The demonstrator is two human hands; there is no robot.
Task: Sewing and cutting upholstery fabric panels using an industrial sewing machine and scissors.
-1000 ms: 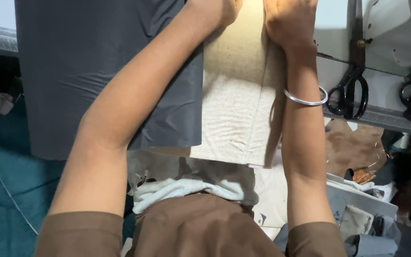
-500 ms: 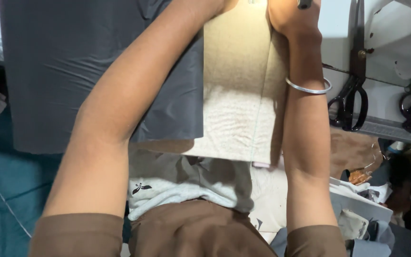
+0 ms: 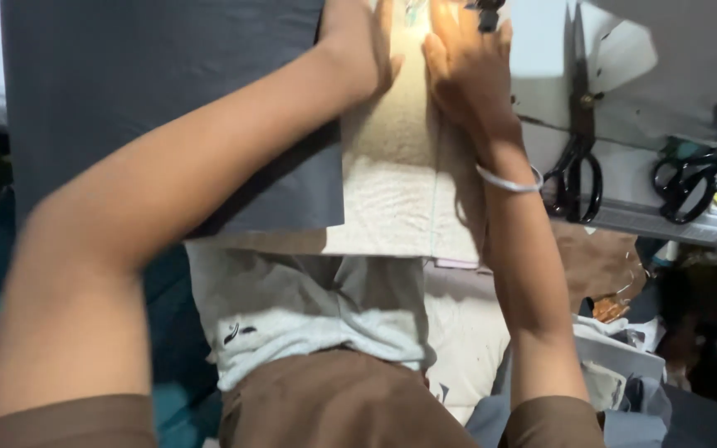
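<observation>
From the head camera, both hands had slid down into view since a moment before, when they sat at the very top edge. Now they lay close together near the top of the cream cloth (image 3: 400,191), so the pressing and smoothing looked well under way.

The left hand (image 3: 358,46) lay flat, fingers straight and near each other, gripping nothing. It rested where the dark grey cloth (image 3: 168,99) met the cream one. The right hand (image 3: 466,70) lay flat too, fingers stretched forward and holding nothing. A thin silver bangle (image 3: 508,181) went round that wrist.

The cream cloth looked thick and fuzzy, like a towel, and had a straight long shape. It lay on the table in front of the person, partly tucked under the grey cloth. The grey cloth looked smooth and thin, with a straight edge.

To the right lay black scissors (image 3: 574,158) with long shiny blades, and another black pair (image 3: 686,187) farther right. Soft, crumpled whitish cloth (image 3: 309,315) lay near the person's lap.
</observation>
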